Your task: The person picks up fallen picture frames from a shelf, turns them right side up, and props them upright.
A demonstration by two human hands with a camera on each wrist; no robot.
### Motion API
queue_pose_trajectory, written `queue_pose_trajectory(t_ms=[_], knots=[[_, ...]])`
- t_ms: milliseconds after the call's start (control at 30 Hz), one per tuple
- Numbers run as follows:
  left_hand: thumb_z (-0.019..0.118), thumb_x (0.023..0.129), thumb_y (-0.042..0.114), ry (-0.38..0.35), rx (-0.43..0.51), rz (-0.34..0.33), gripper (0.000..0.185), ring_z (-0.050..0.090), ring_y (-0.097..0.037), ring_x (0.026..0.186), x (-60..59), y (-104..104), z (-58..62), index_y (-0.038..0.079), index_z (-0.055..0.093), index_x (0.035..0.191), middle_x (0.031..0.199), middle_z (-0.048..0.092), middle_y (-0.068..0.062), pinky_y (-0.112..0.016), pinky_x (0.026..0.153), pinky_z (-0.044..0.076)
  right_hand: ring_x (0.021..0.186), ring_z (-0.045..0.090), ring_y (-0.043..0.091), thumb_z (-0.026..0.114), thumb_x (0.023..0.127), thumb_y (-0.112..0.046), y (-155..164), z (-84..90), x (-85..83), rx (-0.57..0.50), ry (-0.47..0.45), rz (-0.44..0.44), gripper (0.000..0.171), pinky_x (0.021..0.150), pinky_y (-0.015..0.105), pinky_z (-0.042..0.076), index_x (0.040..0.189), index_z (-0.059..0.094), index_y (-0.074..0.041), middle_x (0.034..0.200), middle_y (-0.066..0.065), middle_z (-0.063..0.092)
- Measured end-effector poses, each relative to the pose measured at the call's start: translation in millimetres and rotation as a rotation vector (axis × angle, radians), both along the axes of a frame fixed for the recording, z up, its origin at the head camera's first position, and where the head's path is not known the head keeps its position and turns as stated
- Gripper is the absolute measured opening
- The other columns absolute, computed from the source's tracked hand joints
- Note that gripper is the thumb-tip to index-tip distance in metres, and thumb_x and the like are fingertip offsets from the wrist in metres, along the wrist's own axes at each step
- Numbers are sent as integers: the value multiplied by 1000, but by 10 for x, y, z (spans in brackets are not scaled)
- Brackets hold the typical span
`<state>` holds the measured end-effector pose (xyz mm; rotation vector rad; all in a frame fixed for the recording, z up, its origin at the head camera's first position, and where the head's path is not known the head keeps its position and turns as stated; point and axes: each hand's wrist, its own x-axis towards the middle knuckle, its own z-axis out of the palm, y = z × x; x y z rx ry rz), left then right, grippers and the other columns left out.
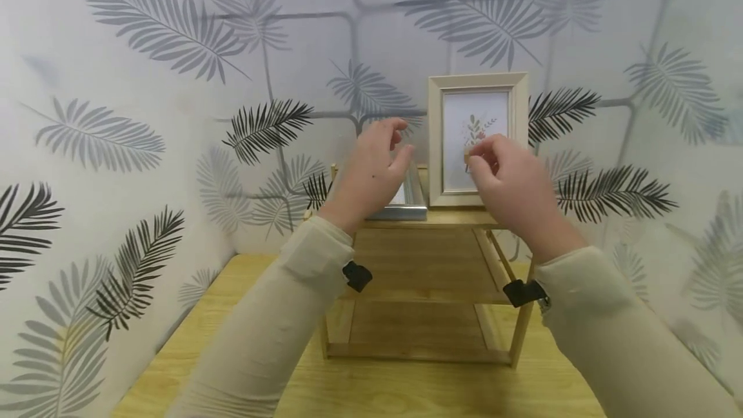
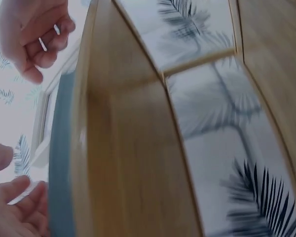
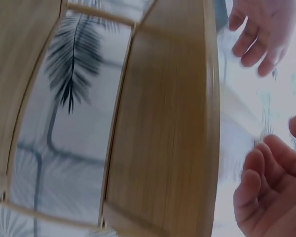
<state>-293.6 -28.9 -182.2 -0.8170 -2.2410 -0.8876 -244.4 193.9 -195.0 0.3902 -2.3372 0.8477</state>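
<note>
Picture frame (image 1: 436,140), cream, stands upright on a wooden shelf (image 1: 426,263), beside a partly hidden silver frame (image 1: 400,213). Left hand (image 1: 374,173) and right hand (image 1: 516,186) hover, fingers loose, holding nothing; gripping side edges would probably protect the picture (image 1: 477,128).

Soft bright light, wrist views hazy, seemingly blurred

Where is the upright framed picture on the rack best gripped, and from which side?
I'd probably pinch the right strip of its pale border, about mid-height, bringing the right hand in from the right: the framed picture stands upright, so that edge looks reachable, while the silver frame sits close by its lower left.
</note>
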Motion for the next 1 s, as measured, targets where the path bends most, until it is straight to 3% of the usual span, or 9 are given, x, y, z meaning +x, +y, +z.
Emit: queue_pose_trajectory(t_ms=[167,300,433,533,667,800,867,1000], knots=[[49,106,39,-164,-168,186,56,51,-25,128,-44,-306,45,5,44,149,141,52,-11,-41,104,44,61,54,22,43,104,-30,-257,-68,-13,160,-72,56,28,59,39,45,113,62,-11,80,5,63],[45,104,48,-288,-234,278,65,42,-30,139,-131,-537,-5,5,41,152,151,45,-12,-46,112,35,51,48,20,44,103,-26,-395,-165,-72,220,-91,84,23,50,36,41,110,62,-13,67,1,58],[45,103,52,-386,-231,287,70,41,-32,141,-193,-716,-78,5,39,155,154,43,-12,-49,113,34,53,50,18,47,102,-26,-483,-238,-114,249,-86,96,20,52,36,41,104,63,-14,65,-1,58],[46,103,53,-458,-221,262,69,48,-33,134,-219,-809,-102,4,41,152,149,48,-14,-51,109,39,55,49,18,47,101,-25,-530,-247,-119,263,-88,84,20,55,36,42,101,64,-14,64,0,56],[49,102,53,-563,-208,232,64,56,-31,120,-228,-872,-104,4,48,143,137,56,-15,-51,98,47,56,49,19,46,102,-25,-580,-236,-119,264,-84,68,22,55,36,42,98,65,-14,64,0,55],[60,98,49,-662,-184,216,67,55,-30,119,-221,-882,-99,3,45,145,142,52,-14,-50,97,47,56,49,19,46,102,-24,-604,-249,-141,256,-75,61,23,55,36,42,96,65,-13,63,0,54],[63,97,44,-687,-166,213,70,56,-30,118,-216,-886,-98,3,41,149,147,47,-14,-48,96,48,56,48,19,47,102,-24,-611,-264,-160,249,-70,57,22,55,36,41,96,65,-13,63,0,54],[61,100,37,-701,-137,208,59,58,-25,99,-197,-900,-105,3,44,145,141,50,-15,-42,86,52,56,48,20,50,101,-24,-627,-287,-192,230,-56,49,20,56,36,41,94,66,-14,64,0,55]])
